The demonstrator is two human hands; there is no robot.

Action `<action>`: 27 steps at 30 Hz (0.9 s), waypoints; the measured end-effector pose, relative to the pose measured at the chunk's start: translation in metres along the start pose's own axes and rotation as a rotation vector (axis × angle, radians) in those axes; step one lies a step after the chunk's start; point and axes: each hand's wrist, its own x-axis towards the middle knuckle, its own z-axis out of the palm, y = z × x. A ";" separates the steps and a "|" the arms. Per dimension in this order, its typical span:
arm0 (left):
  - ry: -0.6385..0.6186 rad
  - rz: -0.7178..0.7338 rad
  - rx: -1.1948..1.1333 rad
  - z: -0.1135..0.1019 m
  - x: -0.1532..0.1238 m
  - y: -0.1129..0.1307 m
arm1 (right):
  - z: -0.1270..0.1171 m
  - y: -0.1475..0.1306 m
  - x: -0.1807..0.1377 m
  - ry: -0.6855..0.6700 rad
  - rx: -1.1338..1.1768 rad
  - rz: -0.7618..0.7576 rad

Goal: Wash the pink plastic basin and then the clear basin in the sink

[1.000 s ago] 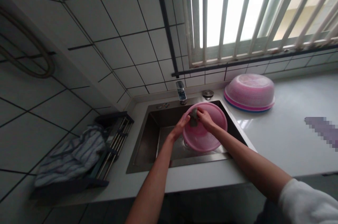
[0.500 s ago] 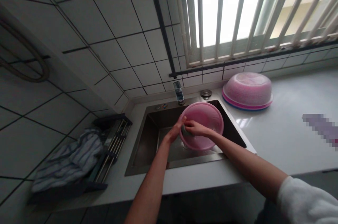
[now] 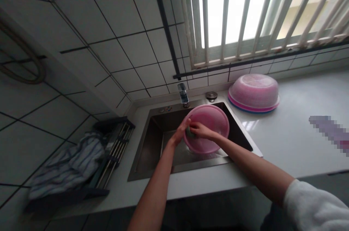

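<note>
A pink plastic colander (image 3: 208, 145) is held tilted over the sink (image 3: 148, 144), its inside facing me. My left hand (image 3: 181, 132) grips its left rim, thumb on the inner side. My right hand (image 3: 201, 130) reaches into the colander and is closed on a green scouring pad (image 3: 189, 133), pressed to the inner wall near the left rim. Much of the pad is hidden by my fingers. Behind the colander stands the faucet (image 3: 183, 93).
Upside-down pink basins or colanders (image 3: 253, 93) are stacked on the counter (image 3: 283, 136) to the right. A round metal drain plug (image 3: 211, 96) lies behind the sink. On the left, a striped cloth (image 3: 71, 163) drapes over a dark rack (image 3: 114, 158). A barred window (image 3: 240, 16) is above.
The right hand and the green pad have shifted slightly up and left along the colander's inner wall. The left hand keeps its hold on the rim. The whole view has moved slightly.
</note>
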 end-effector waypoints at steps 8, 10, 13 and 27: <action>-0.037 0.082 0.021 0.005 0.002 0.001 | -0.011 -0.004 -0.003 0.149 0.055 -0.008; -0.011 0.068 0.050 0.001 0.000 0.002 | 0.001 -0.001 -0.006 -0.073 0.044 0.025; 0.013 0.067 0.059 0.000 -0.002 0.002 | 0.006 0.000 -0.005 -0.114 0.050 0.031; 0.003 0.061 0.063 -0.003 0.001 -0.004 | 0.006 -0.002 -0.004 -0.112 0.021 0.021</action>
